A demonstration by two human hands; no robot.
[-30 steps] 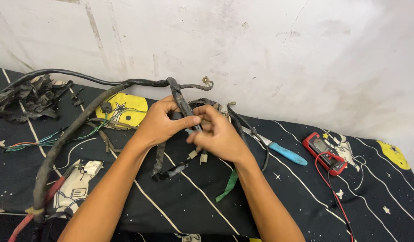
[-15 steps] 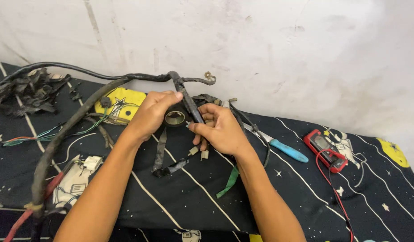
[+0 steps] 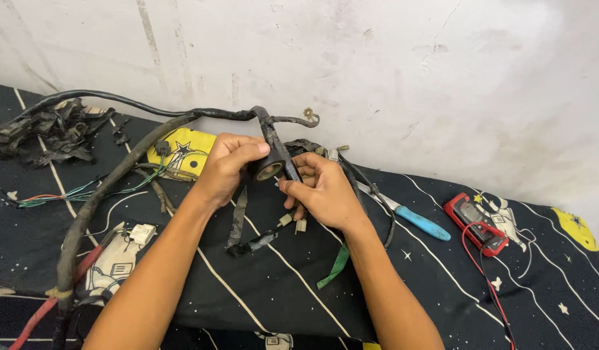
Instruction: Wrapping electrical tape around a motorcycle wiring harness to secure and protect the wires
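At the centre of the frame, the left hand (image 3: 231, 165) has its fingers curled and clamped around a roll of black tape (image 3: 269, 170), whose open core faces the camera; the right hand (image 3: 322, 191) sits just beside it, thumb and forefinger pinched together on a thin strand at the roll's lower edge. Both hands work over a taped wiring harness (image 3: 118, 172), whose thick trunk curves from the lower left up to the top centre and crowds the left side. The dark patterned cloth (image 3: 558, 291) runs up to a white wall (image 3: 409, 71) close behind the hands, leaving little room above; the lower centre and lower right of the cloth are more open. To the right lie a blue-handled screwdriver (image 3: 419, 223) and a red multimeter (image 3: 475, 223) with its red lead trailing downward. A green strip (image 3: 335, 266) lies below the right wrist, and small white connectors (image 3: 294, 221) hang under the fingers. A heap of black scraps (image 3: 50, 133) fills the upper left.
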